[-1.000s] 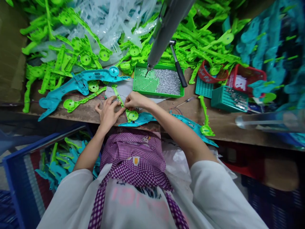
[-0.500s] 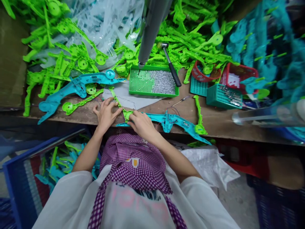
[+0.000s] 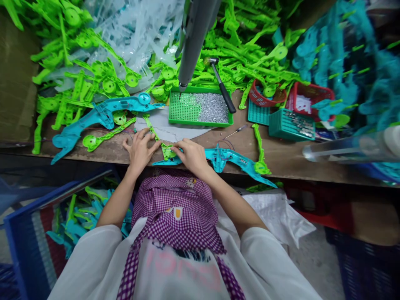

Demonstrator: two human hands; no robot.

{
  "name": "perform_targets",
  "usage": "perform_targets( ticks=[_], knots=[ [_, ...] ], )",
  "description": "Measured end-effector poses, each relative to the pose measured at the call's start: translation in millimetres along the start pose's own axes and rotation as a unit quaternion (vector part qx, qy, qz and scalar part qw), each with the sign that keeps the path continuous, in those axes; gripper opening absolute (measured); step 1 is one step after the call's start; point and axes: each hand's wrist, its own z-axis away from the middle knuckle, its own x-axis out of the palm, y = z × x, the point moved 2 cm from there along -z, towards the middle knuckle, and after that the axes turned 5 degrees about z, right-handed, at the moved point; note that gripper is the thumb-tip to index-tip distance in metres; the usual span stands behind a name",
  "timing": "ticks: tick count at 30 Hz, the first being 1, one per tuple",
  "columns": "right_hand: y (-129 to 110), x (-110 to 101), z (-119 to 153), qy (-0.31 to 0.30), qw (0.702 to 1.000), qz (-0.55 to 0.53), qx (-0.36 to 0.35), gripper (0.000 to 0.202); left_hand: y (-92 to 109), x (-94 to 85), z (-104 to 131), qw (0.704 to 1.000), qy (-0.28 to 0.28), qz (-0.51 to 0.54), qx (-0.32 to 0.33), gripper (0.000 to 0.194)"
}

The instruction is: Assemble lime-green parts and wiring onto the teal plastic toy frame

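Observation:
A lime-green plastic part [image 3: 168,151], narrow at its far end and wide at the near end, lies between my hands over a blue bow-shaped plastic piece [image 3: 229,157]. My left hand [image 3: 141,149] rests with fingers spread, its thumb and fingertips against the green part's left edge. At the wide end, my right hand [image 3: 192,155] has thumb and fingers drawn together; whatever they pinch is too small or hidden to make out. Thin wires [image 3: 225,143] rise from the blue piece. Left of my hands lie another blue piece [image 3: 108,110] and a green part [image 3: 90,141].
A green tray [image 3: 184,121] of small metal screws holds up a hammer [image 3: 223,89]. A powered driver [image 3: 187,62] hangs above it. Nearby lie a screwdriver [image 3: 237,131], red baskets [image 3: 326,92] and a teal basket [image 3: 281,125]. Green parts [image 3: 250,50] are heaped behind.
My right hand has shifted slightly right and up, its fingers drawing back from the green part's wide end and uncovering more of it. My left hand stays in place.

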Motion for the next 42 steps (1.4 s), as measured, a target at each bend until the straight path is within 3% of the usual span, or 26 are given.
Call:
perform_targets(
  ticks=[6, 9, 14, 23, 34, 37, 42],
  knots=[
    [1.3, 7.5, -1.9, -0.031, 0.992, 0.112, 0.039, 0.038, -1.4, 0.1, 0.0, 1.0, -0.007, 0.007, 0.01, 0.035],
    [-0.9, 8.6, 1.0, -0.027, 0.993, 0.108, 0.043, 0.038, -3.0, 1.1, 0.2, 1.0, -0.004, 0.008, 0.016, 0.037],
    [0.1, 6.2, 0.2, -0.037, 0.993, 0.11, -0.006, 0.035, -4.5, 3.3, 0.3, 1.0, -0.008, -0.002, 0.016, 0.038],
    [-2.0, 14.2, 3.7, -0.018, 0.99, 0.137, 0.021, 0.036, -2.9, 0.1, -0.2, 0.999, -0.029, -0.004, 0.029, 0.042],
    [-0.3, 12.9, -14.1, -0.076, 0.984, 0.132, 0.097, 0.029, -0.4, -0.6, -0.6, 0.999, -0.045, -0.013, 0.024, 0.039],
    [-0.7, 7.3, -7.7, -0.077, 0.986, 0.117, 0.085, 0.027, 1.3, -3.9, -3.6, 0.998, -0.05, -0.021, 0.034, 0.037],
    [10.7, -2.0, 20.1, -0.014, 0.994, 0.083, 0.071, 0.027, 3.8, -8.5, -10.4, 0.996, -0.053, -0.044, 0.051, 0.033]
  ],
)
